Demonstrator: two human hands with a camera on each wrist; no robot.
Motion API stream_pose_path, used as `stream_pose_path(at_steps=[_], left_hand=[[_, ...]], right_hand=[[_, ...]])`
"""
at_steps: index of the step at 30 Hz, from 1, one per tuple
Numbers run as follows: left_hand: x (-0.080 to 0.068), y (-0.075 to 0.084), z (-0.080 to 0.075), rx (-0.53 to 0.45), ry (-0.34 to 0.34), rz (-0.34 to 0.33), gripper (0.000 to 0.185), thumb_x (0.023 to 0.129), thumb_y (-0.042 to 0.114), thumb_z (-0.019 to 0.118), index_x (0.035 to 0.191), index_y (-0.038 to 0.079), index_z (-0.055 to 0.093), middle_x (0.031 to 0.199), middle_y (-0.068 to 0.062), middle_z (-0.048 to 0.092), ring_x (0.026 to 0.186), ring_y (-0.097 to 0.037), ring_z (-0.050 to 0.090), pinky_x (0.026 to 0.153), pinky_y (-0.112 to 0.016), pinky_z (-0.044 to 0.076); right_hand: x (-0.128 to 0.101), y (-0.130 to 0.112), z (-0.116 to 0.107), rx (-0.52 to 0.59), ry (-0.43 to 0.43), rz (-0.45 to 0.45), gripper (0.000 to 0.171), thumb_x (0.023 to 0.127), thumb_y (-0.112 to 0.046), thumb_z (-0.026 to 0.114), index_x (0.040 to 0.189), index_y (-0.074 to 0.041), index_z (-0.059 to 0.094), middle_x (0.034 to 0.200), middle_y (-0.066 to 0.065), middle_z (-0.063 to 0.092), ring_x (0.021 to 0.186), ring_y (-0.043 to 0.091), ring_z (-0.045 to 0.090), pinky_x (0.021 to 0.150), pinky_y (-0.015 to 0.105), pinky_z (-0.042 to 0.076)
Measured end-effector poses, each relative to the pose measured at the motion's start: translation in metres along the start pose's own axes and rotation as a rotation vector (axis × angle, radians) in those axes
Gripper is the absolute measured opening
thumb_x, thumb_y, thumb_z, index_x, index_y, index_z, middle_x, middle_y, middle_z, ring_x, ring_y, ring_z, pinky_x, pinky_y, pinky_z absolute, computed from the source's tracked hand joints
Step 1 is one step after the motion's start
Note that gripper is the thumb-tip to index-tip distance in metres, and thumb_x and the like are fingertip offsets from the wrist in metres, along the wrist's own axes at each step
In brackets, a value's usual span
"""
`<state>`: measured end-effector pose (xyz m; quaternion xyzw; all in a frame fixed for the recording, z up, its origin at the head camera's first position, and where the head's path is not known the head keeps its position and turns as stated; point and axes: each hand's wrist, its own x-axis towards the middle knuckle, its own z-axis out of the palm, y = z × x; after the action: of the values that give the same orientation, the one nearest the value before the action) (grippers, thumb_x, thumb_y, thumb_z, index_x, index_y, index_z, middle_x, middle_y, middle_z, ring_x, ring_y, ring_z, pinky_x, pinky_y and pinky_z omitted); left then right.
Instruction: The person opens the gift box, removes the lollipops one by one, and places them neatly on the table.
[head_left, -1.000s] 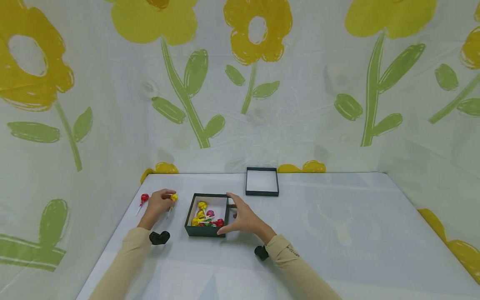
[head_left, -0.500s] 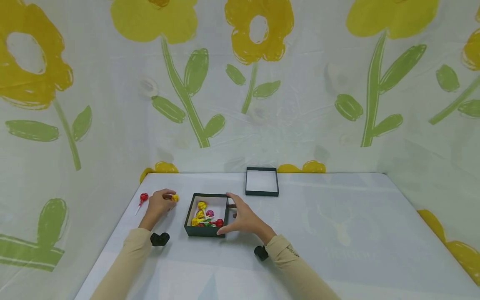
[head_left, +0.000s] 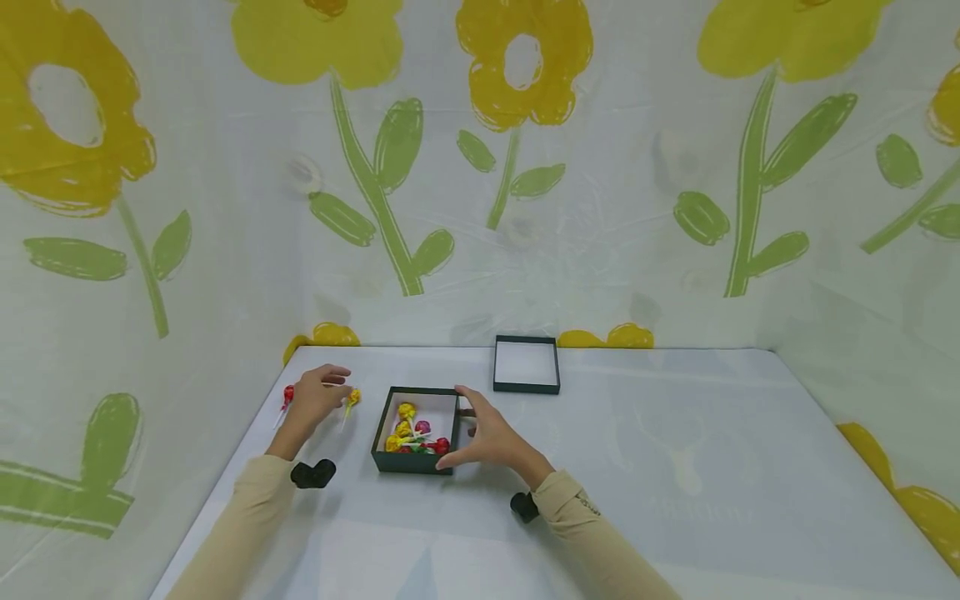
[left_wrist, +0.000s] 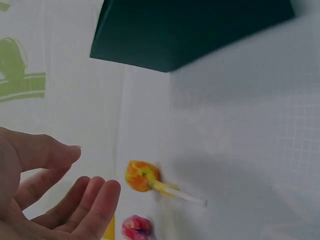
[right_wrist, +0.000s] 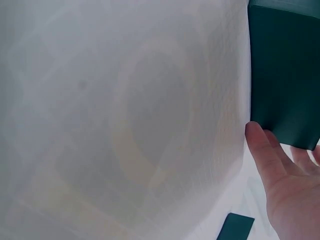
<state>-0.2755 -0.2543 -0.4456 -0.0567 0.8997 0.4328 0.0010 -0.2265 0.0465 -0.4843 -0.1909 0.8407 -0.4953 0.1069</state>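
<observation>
My left hand (head_left: 318,398) hovers with fingers parted just left of a yellow lollipop (head_left: 354,397) lying on the table. In the left wrist view a gap separates the fingertips (left_wrist: 112,192) from that yellow-orange lollipop (left_wrist: 142,176). A red lollipop (head_left: 288,393) lies beyond the left wrist, partly hidden by it. My right hand (head_left: 487,437) grips the right side of a dark green box (head_left: 412,464), thumb at the near corner and a finger at the far one. Inside the box are several yellow, red, green and pink lollipops (head_left: 406,412). The right wrist view shows fingers against the green wall (right_wrist: 285,75).
A shallow dark green lid (head_left: 527,387) with a white inside lies at the back of the white table (head_left: 645,467), right of the box. Behind stands a flower-print curtain (head_left: 615,233). Each wrist carries a small black device (head_left: 313,474).
My left hand has come off the yellow lollipop and drawn slightly left, its fingers spreading. The lollipop stays on the table. My right hand and the box have not moved.
</observation>
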Motion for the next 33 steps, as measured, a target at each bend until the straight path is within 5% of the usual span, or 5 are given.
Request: stream_pose_path(at_steps=[9, 16, 26, 33], left_hand=[[-0.01, 0.018, -0.006, -0.119, -0.1, -0.004, 0.043, 0.094, 0.024, 0.058, 0.128, -0.002, 0.052, 0.122, -0.023, 0.053, 0.106, -0.036, 0.055, 0.084, -0.039, 0.052], [-0.02, 0.037, -0.005, -0.197, -0.152, -0.045, 0.042, 0.095, 0.019, 0.054, 0.132, -0.001, 0.048, 0.128, -0.023, 0.051, 0.115, -0.039, 0.051, 0.094, -0.045, 0.046], [-0.031, 0.049, 0.003, -0.222, -0.194, -0.012, 0.041, 0.095, 0.02, 0.054, 0.129, -0.003, 0.05, 0.125, -0.023, 0.053, 0.113, -0.038, 0.053, 0.088, -0.041, 0.051], [-0.039, 0.062, 0.018, -0.185, -0.264, -0.078, 0.036, 0.094, 0.019, 0.056, 0.123, -0.004, 0.055, 0.115, -0.023, 0.06, 0.099, -0.034, 0.063, 0.08, -0.037, 0.054]], right_hand=[[-0.002, -0.002, 0.0, -0.002, -0.002, 0.006, 0.114, 0.062, -0.034, 0.089, 0.15, -0.016, 0.02, 0.152, 0.006, 0.024, 0.125, 0.029, 0.045, 0.093, 0.041, 0.048], [-0.001, -0.001, 0.001, -0.012, 0.004, 0.002, 0.114, 0.062, -0.034, 0.089, 0.15, -0.015, 0.02, 0.152, 0.007, 0.024, 0.125, 0.029, 0.045, 0.092, 0.041, 0.048], [-0.001, -0.001, 0.001, -0.012, 0.001, -0.001, 0.114, 0.062, -0.036, 0.089, 0.15, -0.017, 0.02, 0.152, 0.006, 0.024, 0.125, 0.028, 0.045, 0.092, 0.04, 0.048], [-0.001, -0.001, 0.001, -0.004, 0.007, -0.002, 0.114, 0.062, -0.035, 0.089, 0.151, -0.017, 0.019, 0.153, 0.006, 0.023, 0.125, 0.03, 0.044, 0.092, 0.041, 0.048]])
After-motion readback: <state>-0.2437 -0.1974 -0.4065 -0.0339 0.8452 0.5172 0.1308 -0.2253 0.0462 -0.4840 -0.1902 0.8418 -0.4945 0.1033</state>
